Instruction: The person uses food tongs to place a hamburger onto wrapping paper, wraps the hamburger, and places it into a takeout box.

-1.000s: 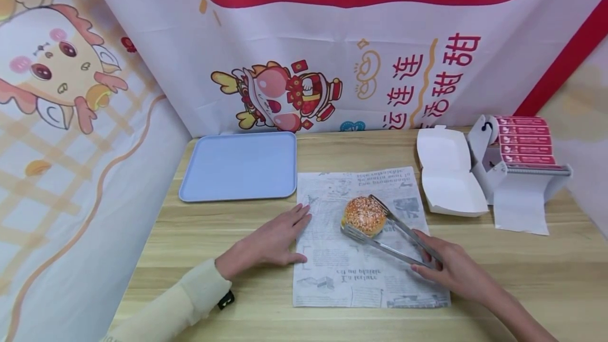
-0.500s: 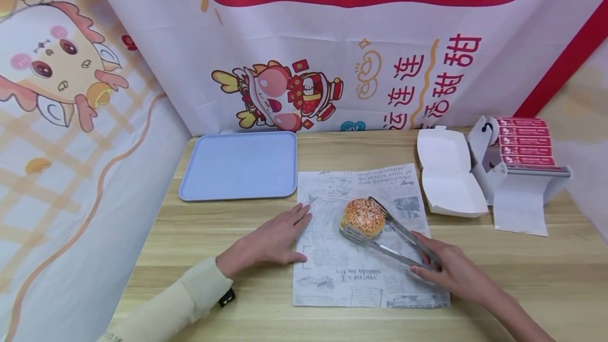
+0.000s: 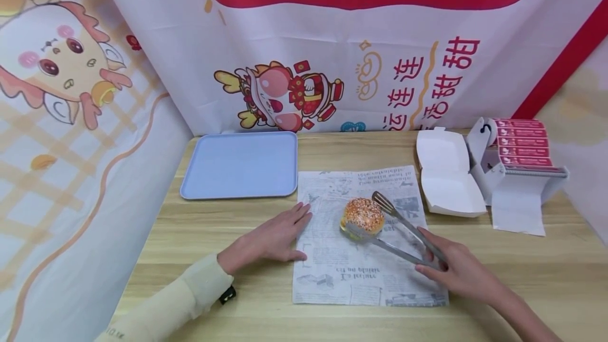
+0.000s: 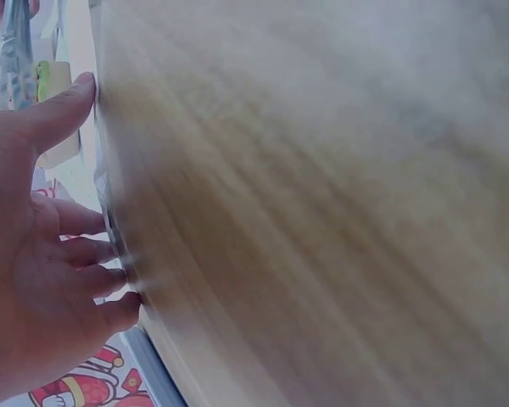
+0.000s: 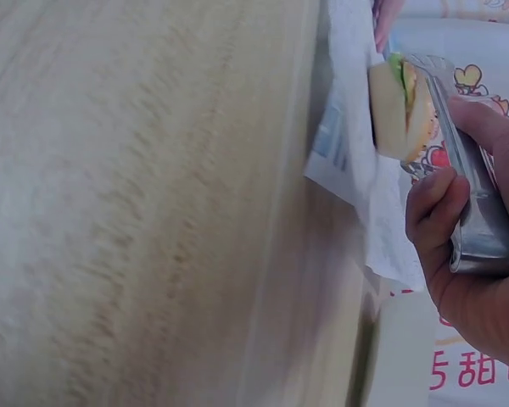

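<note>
A sesame-topped burger sits near the middle of a printed paper sheet on the wooden table. My right hand grips metal tongs by their closed end. One tong arm lies along the burger's near side; the other's slotted tip is just off its far right side. In the right wrist view, green filling shows at the edge of the burger, and my fingers curl round the tongs. My left hand rests with extended fingers on the sheet's left edge, also seen in the left wrist view.
A blue tray lies at the back left. An opened white burger box stands to the right of the sheet, beside a label dispenser with a red roll. A printed cloth hangs behind the table.
The tongs have spread: the far tip has come off the burger's side and turned, showing its slots. The burger stays in place, and my left hand keeps its position on the paper.
</note>
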Demonstrator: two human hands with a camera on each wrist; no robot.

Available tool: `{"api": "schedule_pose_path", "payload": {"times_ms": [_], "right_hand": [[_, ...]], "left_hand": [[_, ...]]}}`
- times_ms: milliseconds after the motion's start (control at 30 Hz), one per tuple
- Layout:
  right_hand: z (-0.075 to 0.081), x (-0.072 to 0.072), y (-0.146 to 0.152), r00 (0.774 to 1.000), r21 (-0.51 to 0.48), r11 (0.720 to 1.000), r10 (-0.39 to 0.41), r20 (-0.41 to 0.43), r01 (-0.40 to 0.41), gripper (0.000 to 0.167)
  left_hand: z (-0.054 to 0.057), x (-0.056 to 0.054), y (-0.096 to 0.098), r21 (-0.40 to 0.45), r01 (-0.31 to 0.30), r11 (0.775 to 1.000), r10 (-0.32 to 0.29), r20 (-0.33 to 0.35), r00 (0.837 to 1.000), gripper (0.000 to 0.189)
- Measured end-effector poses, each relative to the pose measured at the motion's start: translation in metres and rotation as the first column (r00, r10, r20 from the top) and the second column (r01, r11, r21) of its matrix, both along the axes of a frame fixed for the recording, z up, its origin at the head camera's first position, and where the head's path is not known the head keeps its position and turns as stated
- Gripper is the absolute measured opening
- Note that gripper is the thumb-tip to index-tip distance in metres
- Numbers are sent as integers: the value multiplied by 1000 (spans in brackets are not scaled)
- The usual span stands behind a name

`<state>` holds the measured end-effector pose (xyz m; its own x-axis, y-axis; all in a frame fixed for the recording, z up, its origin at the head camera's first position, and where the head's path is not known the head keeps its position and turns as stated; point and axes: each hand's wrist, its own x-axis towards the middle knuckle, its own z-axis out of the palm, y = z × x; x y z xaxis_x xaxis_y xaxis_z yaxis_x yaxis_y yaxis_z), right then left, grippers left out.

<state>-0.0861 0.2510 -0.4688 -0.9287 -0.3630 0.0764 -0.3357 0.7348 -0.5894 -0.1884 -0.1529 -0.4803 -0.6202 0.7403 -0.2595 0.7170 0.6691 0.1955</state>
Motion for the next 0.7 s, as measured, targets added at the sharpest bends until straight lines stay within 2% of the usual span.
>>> {"api": "schedule_pose_path", "payload": {"times_ms": [167, 367, 533, 700], "right_hand": [[11, 1, 0, 999, 0, 1000, -12, -39, 12, 73], [24, -5, -10, 999, 11, 999, -38, -33, 39, 74], [36, -14, -26, 996, 45, 996, -82, 18, 81, 78], [45, -27, -44, 997, 44, 996, -79, 13, 78, 78]], "left_hand": [[-3, 2, -2, 4, -15, 1000, 15, 10, 1000, 99], [-1, 7, -10, 9, -38, 999, 38, 12, 999, 96], [2, 12, -17, 33, -60, 998, 60, 12, 998, 91], [4, 14, -27, 62, -105, 993, 106, 0, 994, 87]]}}
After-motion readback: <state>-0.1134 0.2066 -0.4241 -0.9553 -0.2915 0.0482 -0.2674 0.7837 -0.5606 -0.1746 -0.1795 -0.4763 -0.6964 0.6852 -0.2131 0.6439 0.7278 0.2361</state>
